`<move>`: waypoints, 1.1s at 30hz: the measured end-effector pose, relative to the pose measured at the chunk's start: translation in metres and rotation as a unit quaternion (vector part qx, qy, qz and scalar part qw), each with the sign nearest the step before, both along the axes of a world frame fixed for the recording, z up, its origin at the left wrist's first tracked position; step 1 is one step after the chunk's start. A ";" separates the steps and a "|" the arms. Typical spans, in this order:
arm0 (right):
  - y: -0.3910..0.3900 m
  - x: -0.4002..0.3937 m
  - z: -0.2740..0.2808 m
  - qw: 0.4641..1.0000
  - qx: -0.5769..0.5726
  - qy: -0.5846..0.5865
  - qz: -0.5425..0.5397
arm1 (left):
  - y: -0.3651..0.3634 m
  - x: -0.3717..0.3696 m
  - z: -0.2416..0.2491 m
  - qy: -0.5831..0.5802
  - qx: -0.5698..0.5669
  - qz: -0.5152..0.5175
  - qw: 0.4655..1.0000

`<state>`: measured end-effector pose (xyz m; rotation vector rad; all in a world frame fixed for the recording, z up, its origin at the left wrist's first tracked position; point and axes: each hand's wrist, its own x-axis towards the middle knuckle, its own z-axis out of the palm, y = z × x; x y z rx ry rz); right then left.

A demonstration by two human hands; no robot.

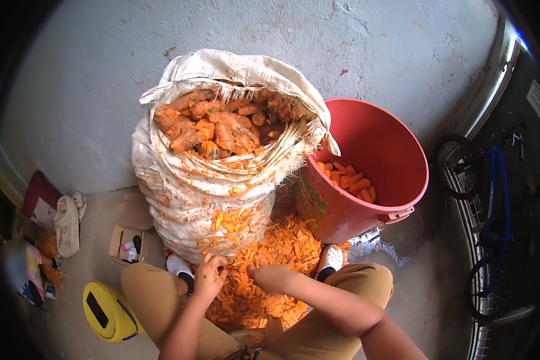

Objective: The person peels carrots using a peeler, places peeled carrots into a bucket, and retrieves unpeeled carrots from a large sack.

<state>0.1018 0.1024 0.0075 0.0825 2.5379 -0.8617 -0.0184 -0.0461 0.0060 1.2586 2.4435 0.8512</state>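
A white woven sack (204, 186) stands open in front of me, filled with unpeeled carrots (222, 129) that look dirty. Orange peelings (288, 246) lie in a heap between my legs. My left hand (210, 276) is over the left side of the heap, close to the sack's base, its fingers curled; whether they hold anything is too small to tell. Over the middle of the heap is my right hand (270, 278), closed, with its fingers mostly hidden from view. Peeled carrot pieces (348, 179) lie at the bottom of a red bucket (396, 150) right of the sack.
A small cardboard box (119, 243) with items inside sits left of the sack. Near my left knee is a yellow container (119, 318) with a dark phone-like object (97, 309) on top. A bicycle (492, 234) stands at the right. The wall (90, 108) rises behind the sack.
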 end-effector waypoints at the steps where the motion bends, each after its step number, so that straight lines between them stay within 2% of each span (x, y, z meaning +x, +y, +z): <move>1: -0.001 0.000 0.006 1.000 0.022 -0.008 0.018 | 0.002 -0.001 0.000 -0.008 -0.013 -0.011 1.000; 3: -0.003 0.001 0.020 0.996 0.064 -0.026 0.056 | 0.006 -0.003 -0.002 -0.026 -0.039 -0.034 0.998; 6: 0.010 0.005 0.021 0.999 0.009 -0.036 0.003 | 0.013 -0.001 0.000 0.019 0.030 -0.095 0.995; 9: 0.031 0.013 0.006 0.998 -0.011 0.033 -0.048 | 0.028 0.001 0.018 0.018 0.035 -0.139 0.990; 12: 0.035 0.017 -0.008 0.991 0.121 -0.049 -0.031 | 0.066 -0.009 0.054 -0.023 0.015 -0.115 0.993; 14: 0.035 0.016 -0.003 0.998 0.033 -0.049 -0.013 | 0.102 -0.027 0.076 0.101 0.085 -0.157 0.979; 16: 0.033 0.013 0.002 0.999 -0.027 -0.035 -0.002 | 0.144 -0.042 0.100 0.069 0.084 -0.183 0.977; 18: 0.030 0.011 0.002 0.998 -0.056 -0.007 -0.003 | 0.193 -0.056 0.103 0.124 0.088 -0.155 0.976; 20: 0.035 0.005 -0.007 0.997 -0.066 0.029 0.008 | 0.240 -0.067 0.117 0.218 0.137 -0.190 0.947; 22: 0.042 0.002 -0.006 0.998 -0.058 0.017 -0.011 | 0.284 -0.079 0.121 0.286 0.095 -0.163 0.939; 25: 0.052 0.001 -0.006 0.999 -0.032 0.010 -0.031 | 0.336 -0.101 0.110 0.318 -0.004 -0.064 0.946; 26: 0.055 0.001 -0.003 0.999 -0.034 0.013 -0.036 | 0.349 -0.110 0.103 0.314 -0.001 -0.039 0.949; 28: 0.060 0.003 0.006 0.998 -0.038 0.018 -0.048 | 0.363 -0.117 0.103 0.359 -0.056 -0.088 0.927; 31: 0.065 0.006 0.008 0.998 -0.034 0.017 -0.043 | 0.382 -0.115 0.096 0.453 -0.184 -0.047 0.871; 33: 0.064 0.006 0.011 0.998 -0.034 0.016 -0.041 | 0.381 -0.115 0.089 0.523 -0.171 -0.058 0.833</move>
